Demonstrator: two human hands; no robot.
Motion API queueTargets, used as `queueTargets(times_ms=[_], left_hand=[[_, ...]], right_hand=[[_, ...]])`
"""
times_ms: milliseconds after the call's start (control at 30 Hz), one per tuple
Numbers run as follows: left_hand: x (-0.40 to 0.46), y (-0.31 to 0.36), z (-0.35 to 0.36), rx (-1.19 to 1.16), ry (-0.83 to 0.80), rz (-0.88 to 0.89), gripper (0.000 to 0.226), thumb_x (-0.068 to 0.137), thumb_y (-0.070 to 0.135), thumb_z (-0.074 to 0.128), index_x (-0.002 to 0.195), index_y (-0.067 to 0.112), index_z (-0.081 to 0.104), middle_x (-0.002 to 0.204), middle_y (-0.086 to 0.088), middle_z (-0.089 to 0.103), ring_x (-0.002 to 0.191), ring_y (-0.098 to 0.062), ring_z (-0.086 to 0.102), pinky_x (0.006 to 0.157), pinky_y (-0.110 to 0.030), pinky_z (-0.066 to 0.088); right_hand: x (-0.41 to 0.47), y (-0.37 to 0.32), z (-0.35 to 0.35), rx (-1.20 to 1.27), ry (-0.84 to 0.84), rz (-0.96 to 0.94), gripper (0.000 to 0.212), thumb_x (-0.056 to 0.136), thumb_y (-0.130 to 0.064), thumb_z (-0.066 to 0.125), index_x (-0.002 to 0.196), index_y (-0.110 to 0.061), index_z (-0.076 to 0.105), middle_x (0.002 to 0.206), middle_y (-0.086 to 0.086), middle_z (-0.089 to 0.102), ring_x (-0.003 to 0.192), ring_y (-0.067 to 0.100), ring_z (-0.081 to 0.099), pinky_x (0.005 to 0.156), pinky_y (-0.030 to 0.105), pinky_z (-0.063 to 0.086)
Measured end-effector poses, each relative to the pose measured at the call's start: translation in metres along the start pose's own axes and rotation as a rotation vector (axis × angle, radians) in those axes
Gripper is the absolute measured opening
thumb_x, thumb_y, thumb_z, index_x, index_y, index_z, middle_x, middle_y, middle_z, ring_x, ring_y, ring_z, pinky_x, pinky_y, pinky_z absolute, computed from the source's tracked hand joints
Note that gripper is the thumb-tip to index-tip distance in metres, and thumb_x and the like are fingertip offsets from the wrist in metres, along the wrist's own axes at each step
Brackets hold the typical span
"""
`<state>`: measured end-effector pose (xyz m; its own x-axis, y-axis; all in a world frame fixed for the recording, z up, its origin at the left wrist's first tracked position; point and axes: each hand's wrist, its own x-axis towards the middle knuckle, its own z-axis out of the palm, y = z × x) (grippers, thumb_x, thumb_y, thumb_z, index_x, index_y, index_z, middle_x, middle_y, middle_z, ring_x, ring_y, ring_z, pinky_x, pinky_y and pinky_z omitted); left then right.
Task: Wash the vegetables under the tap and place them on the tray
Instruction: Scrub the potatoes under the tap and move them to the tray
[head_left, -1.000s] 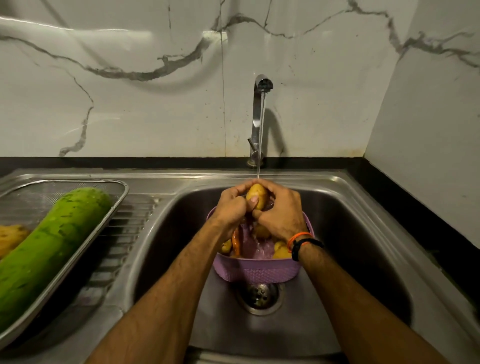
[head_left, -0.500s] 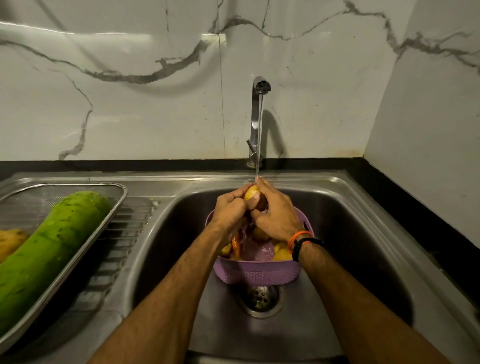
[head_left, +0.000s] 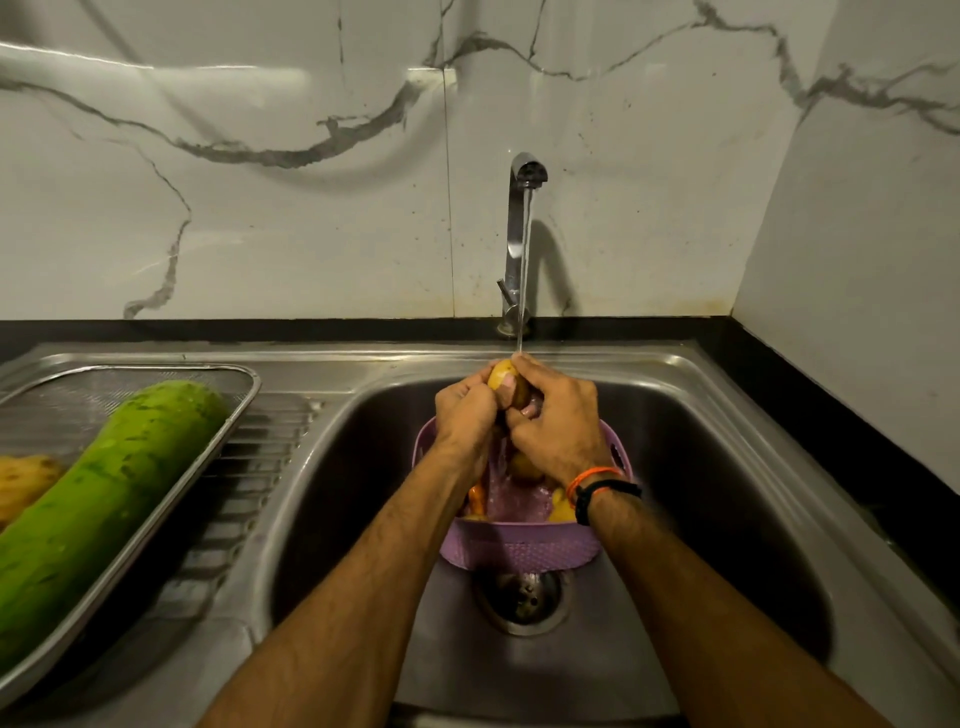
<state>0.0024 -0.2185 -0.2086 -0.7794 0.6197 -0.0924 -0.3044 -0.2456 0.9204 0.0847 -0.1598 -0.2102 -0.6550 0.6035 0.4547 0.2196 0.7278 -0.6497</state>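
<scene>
Head view: left hand (head_left: 464, 415) and right hand (head_left: 558, 426) both grasp a potato (head_left: 506, 385) under the tap (head_left: 522, 234) stream. Left of tap, tray (head_left: 228, 415) already holds the gourd (head_left: 104, 499); below tap, basket (head_left: 519, 551) vegetables remain unwashed, probably.

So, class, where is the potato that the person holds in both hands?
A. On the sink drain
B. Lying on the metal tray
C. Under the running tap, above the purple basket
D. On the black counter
C: both hands grip the potato under the tap, above the purple basket.
</scene>
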Motion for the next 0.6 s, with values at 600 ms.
queueTargets(times_ms=[600], left_hand=[[0.004, -0.003, -0.004, 0.065, -0.033, -0.019, 0.035, 0.098, 0.0, 0.05, 0.125, 0.016, 0.064, 0.119, -0.011, 0.067, 0.11, -0.026, 0.065, 0.096, -0.046, 0.054]], right_hand=[[0.003, 0.006, 0.001, 0.198, -0.031, 0.183, 0.073, 0.076, -0.004, 0.074, 0.143, -0.018, 0.048, 0.136, 0.007, 0.057, 0.121, 0.018, 0.057, 0.101, 0.029, 0.05]])
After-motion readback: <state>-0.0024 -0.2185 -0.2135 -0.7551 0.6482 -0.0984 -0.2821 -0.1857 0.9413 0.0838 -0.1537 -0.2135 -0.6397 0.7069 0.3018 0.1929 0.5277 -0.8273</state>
